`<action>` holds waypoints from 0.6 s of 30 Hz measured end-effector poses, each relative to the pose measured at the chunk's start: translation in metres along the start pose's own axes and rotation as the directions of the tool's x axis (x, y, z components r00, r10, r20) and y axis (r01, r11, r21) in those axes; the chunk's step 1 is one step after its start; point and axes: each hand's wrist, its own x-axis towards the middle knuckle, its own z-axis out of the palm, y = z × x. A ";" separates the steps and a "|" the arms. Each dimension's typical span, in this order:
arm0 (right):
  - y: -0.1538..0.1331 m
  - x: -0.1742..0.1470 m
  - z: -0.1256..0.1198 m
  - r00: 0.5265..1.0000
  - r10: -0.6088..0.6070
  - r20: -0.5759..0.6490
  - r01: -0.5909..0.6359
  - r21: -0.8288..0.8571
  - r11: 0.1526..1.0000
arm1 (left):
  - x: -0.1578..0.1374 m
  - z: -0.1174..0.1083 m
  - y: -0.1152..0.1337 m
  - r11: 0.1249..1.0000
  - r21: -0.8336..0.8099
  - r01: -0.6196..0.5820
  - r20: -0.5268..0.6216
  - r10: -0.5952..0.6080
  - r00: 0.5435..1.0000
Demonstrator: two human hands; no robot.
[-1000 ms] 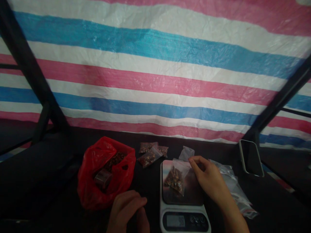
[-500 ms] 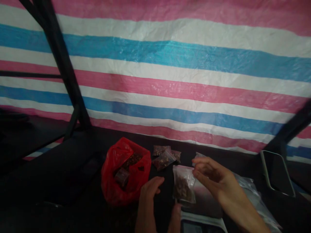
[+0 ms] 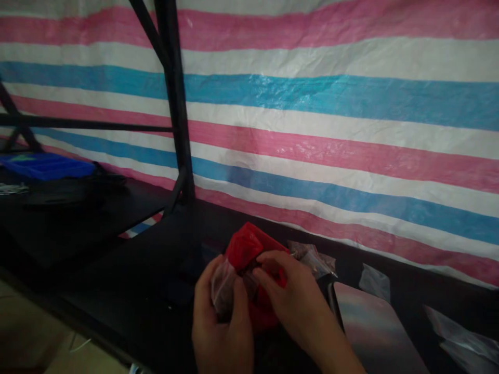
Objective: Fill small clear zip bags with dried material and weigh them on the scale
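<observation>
A small clear plastic bag (image 3: 222, 284) sits in the left hand (image 3: 223, 337), pinched between the thumb on its near side and the curled fingers on its far side, just in front of a red plastic bag (image 3: 246, 246). The clear bag looks crinkled, and its lower part is dark, though blur hides whether that is its contents or the shadow behind it. The right hand (image 3: 298, 291) comes in from the other side, its thumb and forefinger drawn close together beside the clear bag and over the red bag; whether they grip anything cannot be told. The red bag stands on the black surface (image 3: 117, 275), largely covered by both hands. Just beyond the right hand lie a few filled clear packets (image 3: 314, 259), overlapping one another. Right of these, a scale (image 3: 374, 324) shows its smooth, shiny plate, with nearby a single clear pouch (image 3: 375, 282) near its far edge and more clear bags (image 3: 463, 335) farther right. Behind everything hangs a sheet (image 3: 312, 93) striped in pink, white and blue, crossed by a black post (image 3: 179, 119). Well apart on the left, a blue tray (image 3: 54, 167) rests near some dark, blurred objects, and a pale cable (image 3: 80, 344) shows below, against the floor (image 3: 31, 337).
</observation>
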 end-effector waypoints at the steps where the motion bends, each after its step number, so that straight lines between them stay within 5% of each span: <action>1: 0.006 0.002 0.008 1.000 0.011 0.021 -0.008 -0.138 0.990 | 0.009 -0.005 -0.001 1.000 0.022 0.002 -0.030 -0.001 1.000; 4: 0.017 0.007 0.025 0.995 0.033 0.099 0.007 -0.385 0.923 | 0.024 -0.013 -0.003 0.998 0.057 0.039 -0.012 -0.038 0.999; 9: 0.015 0.012 0.038 0.992 0.000 0.127 0.059 -0.465 0.883 | 0.031 -0.018 -0.005 0.991 0.063 0.114 0.146 -0.122 0.982; 14: 0.020 0.012 0.048 0.991 -0.079 0.110 0.112 -0.338 0.934 | 0.039 -0.019 -0.007 0.967 -0.038 0.250 0.215 -0.237 0.947; 18: 0.026 0.014 0.047 0.996 0.023 0.092 -0.015 -0.094 0.995 | 0.046 -0.021 -0.008 0.960 -0.068 0.270 0.171 -0.255 0.952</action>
